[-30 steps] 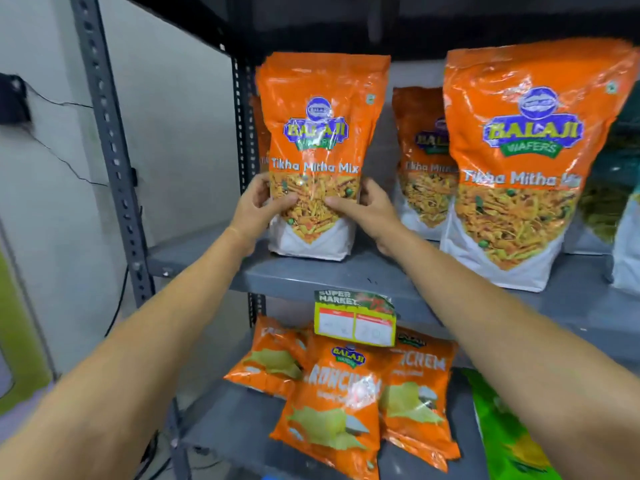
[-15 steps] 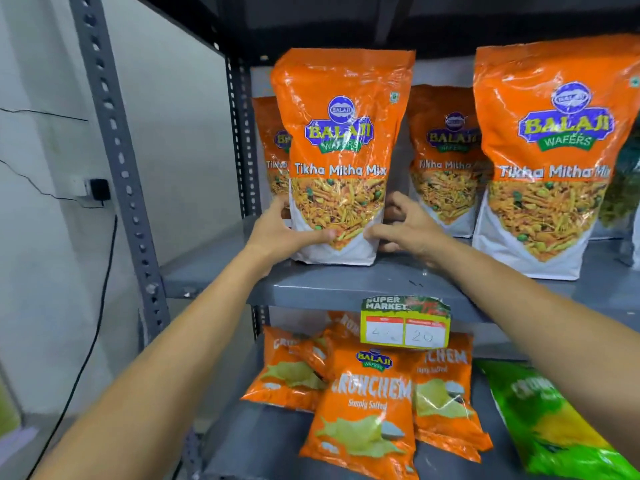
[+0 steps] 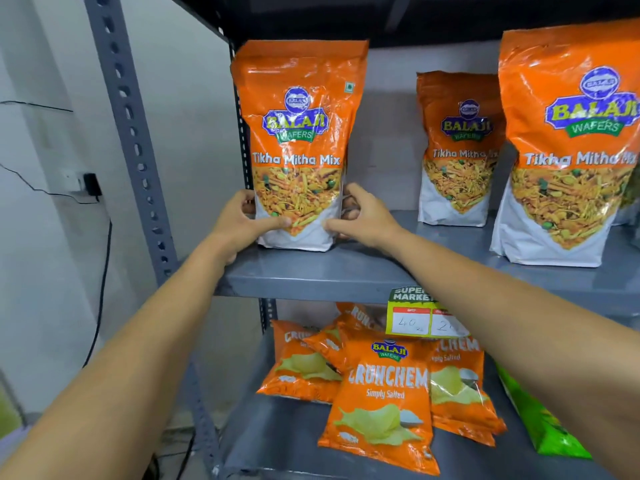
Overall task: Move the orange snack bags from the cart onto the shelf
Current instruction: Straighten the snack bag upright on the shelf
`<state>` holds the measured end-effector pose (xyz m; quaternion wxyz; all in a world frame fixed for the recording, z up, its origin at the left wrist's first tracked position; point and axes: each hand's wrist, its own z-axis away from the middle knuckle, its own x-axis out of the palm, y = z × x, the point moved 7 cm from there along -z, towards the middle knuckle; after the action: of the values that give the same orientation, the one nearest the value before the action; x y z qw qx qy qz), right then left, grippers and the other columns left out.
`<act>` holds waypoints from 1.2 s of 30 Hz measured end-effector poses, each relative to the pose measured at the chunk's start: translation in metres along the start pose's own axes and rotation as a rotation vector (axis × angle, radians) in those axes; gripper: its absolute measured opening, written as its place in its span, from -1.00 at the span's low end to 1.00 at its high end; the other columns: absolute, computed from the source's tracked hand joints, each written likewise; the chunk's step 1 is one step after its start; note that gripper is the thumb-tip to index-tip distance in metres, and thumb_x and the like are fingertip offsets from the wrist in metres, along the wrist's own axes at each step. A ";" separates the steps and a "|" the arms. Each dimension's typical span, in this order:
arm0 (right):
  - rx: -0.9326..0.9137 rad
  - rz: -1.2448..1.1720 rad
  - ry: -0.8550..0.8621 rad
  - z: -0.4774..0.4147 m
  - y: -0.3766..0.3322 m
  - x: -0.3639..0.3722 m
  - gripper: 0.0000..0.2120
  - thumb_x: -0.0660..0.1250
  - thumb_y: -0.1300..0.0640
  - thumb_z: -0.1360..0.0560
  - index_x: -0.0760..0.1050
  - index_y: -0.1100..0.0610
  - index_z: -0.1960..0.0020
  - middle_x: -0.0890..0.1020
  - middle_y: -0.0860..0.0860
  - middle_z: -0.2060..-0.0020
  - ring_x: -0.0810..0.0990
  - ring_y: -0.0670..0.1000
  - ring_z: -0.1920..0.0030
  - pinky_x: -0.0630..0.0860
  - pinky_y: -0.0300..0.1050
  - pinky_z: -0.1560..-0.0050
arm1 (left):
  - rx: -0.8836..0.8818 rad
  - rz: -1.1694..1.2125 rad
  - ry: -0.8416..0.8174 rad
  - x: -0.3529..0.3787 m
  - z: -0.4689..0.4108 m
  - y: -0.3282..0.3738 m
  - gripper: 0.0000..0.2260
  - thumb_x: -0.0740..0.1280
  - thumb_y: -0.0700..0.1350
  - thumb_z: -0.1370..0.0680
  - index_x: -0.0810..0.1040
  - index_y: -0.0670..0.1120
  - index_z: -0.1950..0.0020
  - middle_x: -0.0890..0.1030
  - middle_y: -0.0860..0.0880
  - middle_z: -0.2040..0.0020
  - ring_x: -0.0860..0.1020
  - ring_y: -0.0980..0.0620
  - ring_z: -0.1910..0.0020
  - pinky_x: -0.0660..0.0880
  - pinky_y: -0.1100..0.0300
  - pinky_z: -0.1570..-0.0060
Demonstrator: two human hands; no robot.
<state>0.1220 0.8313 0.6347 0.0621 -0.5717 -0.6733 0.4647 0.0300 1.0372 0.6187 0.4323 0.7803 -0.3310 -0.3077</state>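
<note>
1. Left hand [image 3: 239, 226] and right hand [image 3: 363, 220] have both slid down to the bottom corners of the snack bag [image 3: 298, 147]; half a second ago they sat higher and looser.
2. Fingers [image 3: 273, 221] of both hands are clamped on the bag's lower edges, thumbs in front.
3. Between the fingers the bag now stands upright on the shelf [image 3: 346, 275], pushed further back toward the left post.
4. Judgement: placement nearly done, release next.
5. Right of the fingers, further back: two more bags [image 3: 457, 147].
</note>
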 end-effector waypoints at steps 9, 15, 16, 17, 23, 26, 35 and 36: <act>-0.001 0.000 0.008 0.004 0.003 0.003 -0.64 0.50 0.17 -0.35 0.39 0.01 -0.03 0.63 0.11 0.00 0.66 0.08 0.10 0.63 -0.03 0.06 | 0.049 -0.036 0.011 0.002 0.005 0.003 -0.53 0.62 -0.03 -0.21 0.44 0.09 0.03 0.57 0.20 0.09 0.55 0.27 0.11 0.46 0.47 0.29; -0.352 0.663 0.190 0.047 -0.038 -0.041 -0.65 0.40 -0.08 -0.42 0.32 0.13 0.14 0.49 0.05 0.28 0.44 0.07 0.32 0.37 -0.05 0.37 | 0.357 -0.291 0.459 -0.018 0.043 0.048 -0.48 0.51 0.17 -0.30 0.45 -0.10 -0.08 0.51 0.03 0.05 0.50 0.05 0.08 0.44 0.17 0.07; -0.430 0.811 0.174 0.062 -0.041 -0.055 -0.69 0.38 -0.05 -0.44 0.33 0.13 0.22 0.49 0.08 0.35 0.45 0.13 0.35 0.36 -0.04 0.40 | 0.505 -0.311 0.525 -0.014 0.060 0.063 -0.60 0.46 0.16 -0.36 0.47 -0.08 0.02 0.53 0.03 0.14 0.52 0.03 0.17 0.46 0.15 0.13; -0.481 0.903 0.177 0.078 -0.040 -0.071 -0.71 0.37 0.00 -0.45 0.36 0.15 0.30 0.51 0.12 0.41 0.49 0.17 0.39 0.36 -0.04 0.44 | 0.618 -0.313 0.526 -0.003 0.075 0.076 -0.71 0.42 0.12 -0.40 0.47 -0.06 0.12 0.53 0.04 0.22 0.53 0.01 0.25 0.47 0.13 0.20; -0.458 0.976 0.295 0.156 -0.021 -0.148 -0.69 0.34 0.16 -0.33 0.32 0.17 0.52 0.47 0.17 0.57 0.50 0.19 0.54 0.36 -0.10 0.55 | 0.923 -0.485 0.223 0.122 0.125 0.113 -0.75 0.34 -0.04 -0.44 0.48 -0.12 0.40 0.54 -0.04 0.44 0.50 -0.02 0.42 0.41 0.14 0.33; -0.358 0.756 0.448 0.185 -0.001 -0.191 -0.65 0.39 0.24 -0.27 0.21 0.13 0.46 0.37 0.17 0.55 0.40 0.14 0.51 0.35 -0.02 0.49 | 0.885 -0.338 0.163 0.180 0.131 0.137 -0.74 0.38 -0.06 -0.42 0.48 -0.14 0.42 0.51 0.00 0.47 0.46 0.06 0.44 0.42 0.15 0.34; 0.296 -0.134 0.877 0.181 0.078 -0.288 -0.59 0.46 0.16 -0.33 0.34 0.06 -0.07 0.49 0.12 -0.05 0.48 0.09 0.01 0.41 -0.06 0.08 | -0.029 -0.019 -0.272 0.322 0.102 0.117 -0.15 0.53 0.17 -0.29 0.21 -0.11 -0.42 0.38 -0.10 -0.40 0.40 -0.15 -0.34 0.43 -0.03 -0.27; 0.358 -0.188 0.799 0.173 0.085 -0.287 -0.61 0.44 0.15 -0.34 0.37 0.07 -0.09 0.51 0.13 -0.02 0.50 0.10 0.03 0.41 -0.05 0.12 | -0.019 -0.005 -0.275 0.324 0.099 0.118 -0.13 0.55 0.16 -0.28 0.20 -0.09 -0.43 0.37 -0.07 -0.40 0.39 -0.14 -0.36 0.42 -0.01 -0.26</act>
<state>0.1735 0.4899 0.6069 0.4573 -0.6230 -0.5544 0.3089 0.1158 0.6893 0.6164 0.3895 0.7273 -0.3826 -0.4159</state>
